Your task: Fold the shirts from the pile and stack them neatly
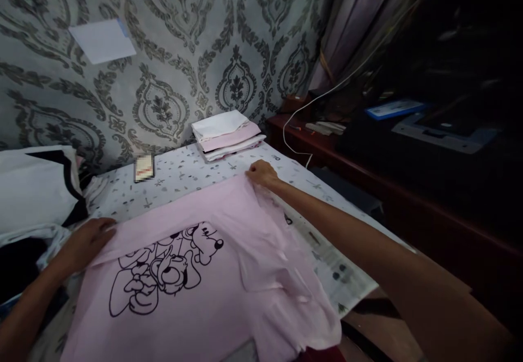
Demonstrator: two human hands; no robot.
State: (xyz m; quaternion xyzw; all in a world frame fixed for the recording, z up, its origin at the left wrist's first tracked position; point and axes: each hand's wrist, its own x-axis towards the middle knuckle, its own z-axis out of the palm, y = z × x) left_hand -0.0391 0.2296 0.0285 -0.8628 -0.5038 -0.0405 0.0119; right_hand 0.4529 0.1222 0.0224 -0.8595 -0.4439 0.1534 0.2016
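Observation:
A pink T-shirt (196, 302) with a black line drawing of cartoon dogs lies spread across the bed in front of me. Its far edge is turned over in a band, and its right side is rumpled. My right hand (262, 174) is closed in a fist around the far right corner of the cloth. At the far left corner, my left hand (90, 240) has its fingers bent over the shirt's edge; its thumb is hidden.
Folded shirts (229, 136) are stacked by the wall. White and black clothes (32, 187) are heaped at left. A phone (144, 168) lies on the patterned bedsheet (180, 171). A dark red wooden unit (327, 152) with a white cable (286, 133) stands at right.

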